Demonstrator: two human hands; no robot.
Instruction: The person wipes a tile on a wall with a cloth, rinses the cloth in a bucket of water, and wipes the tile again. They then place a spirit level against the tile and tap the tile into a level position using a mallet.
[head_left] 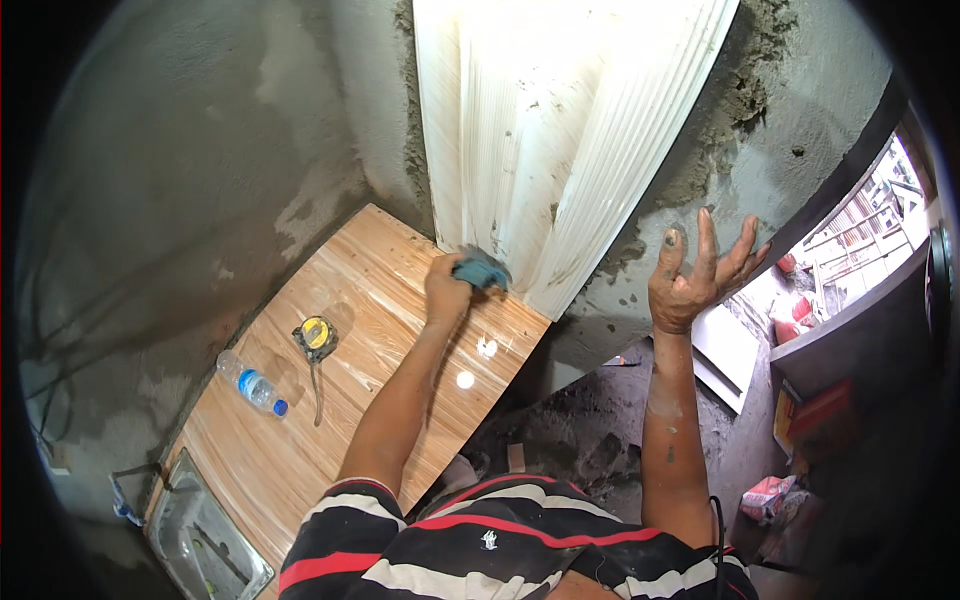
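Note:
My left hand (447,293) is closed around a blue-green cloth (481,269). It presses the cloth where the wood-grain countertop (400,265) meets a white ribbed panel (530,150) that stands against the wall. Smears of grey-brown dirt mark the panel. Raised to the right of the panel, my right hand (700,275) has its fingers spread and holds nothing. Its fingertips look dirty, and rough grey wall lies behind it.
A yellow and black tape measure (315,336) and a clear water bottle (252,384) lie on the counter. A steel sink (205,535) is set at the near left. Below right, a white board (722,355) rests by the rubble-strewn floor (590,430). Bare cement walls (200,150) surround the counter.

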